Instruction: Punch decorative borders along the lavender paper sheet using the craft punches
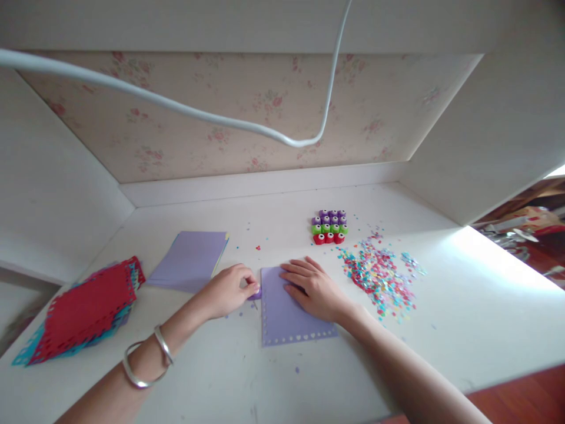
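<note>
On the white desk [463, 294], near its middle, lies a lilac sheet of paper [286, 318], flat, with its long axis running from near to far and tilted a little so the far end leans left; a row of small punched holes lines its left edge and its near edge. At the far left corner of that sheet the left hand [227, 290] is curled closed around a small purple punch [255, 292], thumb and fingers pinching it against the paper's edge; two silver bangles [148, 356] circle that wrist. Just right of it, the right hand [314, 288] rests palm down on the far half of the sheet, fingers spread and pointing left, pressing it flat. Farther left lies a stack of lilac paper [189, 259], and at the left edge a pile of red and teal punched sheets [82, 312]. Beyond the hands stands a cluster of purple, green and red punches [329, 227], and to the right a scatter of coloured confetti [379, 277].
</note>
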`<move>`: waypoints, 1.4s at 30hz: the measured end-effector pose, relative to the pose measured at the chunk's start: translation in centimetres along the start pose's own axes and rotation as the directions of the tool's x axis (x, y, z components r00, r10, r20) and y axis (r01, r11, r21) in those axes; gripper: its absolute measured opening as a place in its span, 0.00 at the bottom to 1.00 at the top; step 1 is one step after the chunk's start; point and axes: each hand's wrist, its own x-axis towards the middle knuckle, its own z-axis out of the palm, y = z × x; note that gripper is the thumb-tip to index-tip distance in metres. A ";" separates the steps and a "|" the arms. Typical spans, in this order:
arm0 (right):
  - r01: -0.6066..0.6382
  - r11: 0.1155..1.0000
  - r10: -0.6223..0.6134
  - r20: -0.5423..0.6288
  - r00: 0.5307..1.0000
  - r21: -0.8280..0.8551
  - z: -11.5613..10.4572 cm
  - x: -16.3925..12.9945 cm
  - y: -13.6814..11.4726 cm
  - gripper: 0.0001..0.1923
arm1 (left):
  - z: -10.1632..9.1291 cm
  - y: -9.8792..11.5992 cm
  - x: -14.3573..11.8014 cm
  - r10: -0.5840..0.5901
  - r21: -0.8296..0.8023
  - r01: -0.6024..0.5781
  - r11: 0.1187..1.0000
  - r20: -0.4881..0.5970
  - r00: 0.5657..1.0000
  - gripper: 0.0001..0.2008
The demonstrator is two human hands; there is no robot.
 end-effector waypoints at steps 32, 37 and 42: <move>-0.459 0.871 0.487 -0.181 0.855 0.176 -5.2 6.2 1.5 0.14 | 4.2 -1.4 -5.0 0.113 -0.023 -0.139 0.990 -0.463 0.879 0.11; -0.616 0.787 0.576 -0.315 0.754 -0.034 -8.7 9.9 8.9 0.18 | 4.1 -1.8 -5.0 0.189 0.085 -0.169 0.982 -0.444 0.876 0.10; -0.636 0.739 0.578 -0.278 0.767 -0.220 -8.7 12.2 11.8 0.16 | 3.6 -2.1 -4.9 0.213 0.159 -0.156 0.975 -0.459 0.862 0.08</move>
